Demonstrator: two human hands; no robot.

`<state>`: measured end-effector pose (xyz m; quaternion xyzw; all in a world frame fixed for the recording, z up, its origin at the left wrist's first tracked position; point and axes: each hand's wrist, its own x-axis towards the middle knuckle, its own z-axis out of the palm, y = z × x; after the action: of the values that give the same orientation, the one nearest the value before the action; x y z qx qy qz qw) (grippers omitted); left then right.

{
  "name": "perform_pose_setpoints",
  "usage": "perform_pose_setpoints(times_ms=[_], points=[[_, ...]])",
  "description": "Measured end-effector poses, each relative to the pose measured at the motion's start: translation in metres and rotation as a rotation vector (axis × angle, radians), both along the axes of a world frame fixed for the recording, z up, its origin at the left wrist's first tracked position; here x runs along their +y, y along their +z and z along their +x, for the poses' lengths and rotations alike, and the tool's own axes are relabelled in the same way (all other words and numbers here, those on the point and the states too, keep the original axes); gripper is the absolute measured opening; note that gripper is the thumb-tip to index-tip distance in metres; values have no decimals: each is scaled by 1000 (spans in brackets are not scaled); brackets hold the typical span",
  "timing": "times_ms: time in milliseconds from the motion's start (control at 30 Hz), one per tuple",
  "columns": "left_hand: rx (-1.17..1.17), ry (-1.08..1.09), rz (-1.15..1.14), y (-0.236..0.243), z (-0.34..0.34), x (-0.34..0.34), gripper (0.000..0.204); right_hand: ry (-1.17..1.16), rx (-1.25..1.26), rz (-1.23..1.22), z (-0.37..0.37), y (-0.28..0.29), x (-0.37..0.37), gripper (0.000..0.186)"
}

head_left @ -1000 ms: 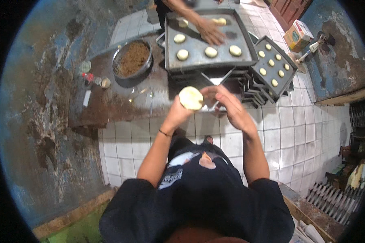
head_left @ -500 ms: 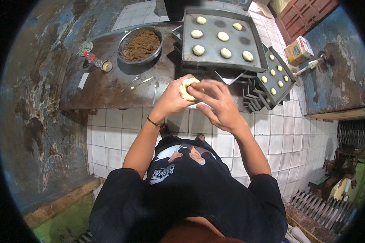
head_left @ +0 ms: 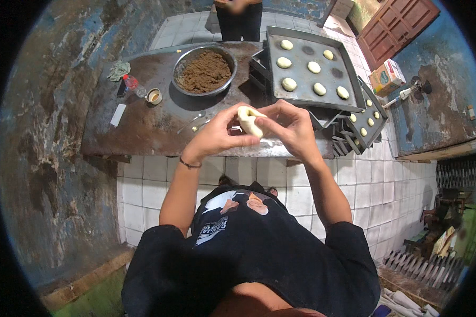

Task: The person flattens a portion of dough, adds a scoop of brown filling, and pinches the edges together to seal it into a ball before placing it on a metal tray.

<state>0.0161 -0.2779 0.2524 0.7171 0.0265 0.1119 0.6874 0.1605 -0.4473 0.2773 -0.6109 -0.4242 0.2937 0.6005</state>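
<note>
A piece of pale dough (head_left: 250,124) with a fold or opening along its top is held between my two hands, above the table's front edge. My left hand (head_left: 217,133) cups it from the left, with the thumb along its lower side. From the right, my right hand (head_left: 293,127) pinches its edge, thumb on the near face and fingers partly hidden behind. Whether anything is inside the dough cannot be seen. Beyond my hands stands a metal bowl (head_left: 200,94) with a crumbly brown mixture (head_left: 206,71) in it.
A dark tray (head_left: 300,82) with several dough balls rests on stacked trays at the right; another tray (head_left: 373,134) sits lower beside it. A spoon (head_left: 191,121), small cup (head_left: 154,96), red-capped bottle (head_left: 135,86) and cloth (head_left: 119,70) lie leftward. Another person (head_left: 239,24) stands across the table.
My right hand has gone from loosely spread fingers at the dough's opening to a pinch on its edge. The dough is now tilted and more folded. The view has shifted, showing more of the other person.
</note>
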Motion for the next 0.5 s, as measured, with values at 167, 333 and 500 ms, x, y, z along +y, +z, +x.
perform_pose_setpoints(times_ms=[167,333,500], points=[[-12,149,-277,-10,-29,32,39,45,-303,17,-34,18,31,79],[26,145,-308,-15,-40,57,35,85,-804,51,-50,29,77,71],[-75,169,-557,2,-49,57,36,-52,-429,113,-48,14,93,35]])
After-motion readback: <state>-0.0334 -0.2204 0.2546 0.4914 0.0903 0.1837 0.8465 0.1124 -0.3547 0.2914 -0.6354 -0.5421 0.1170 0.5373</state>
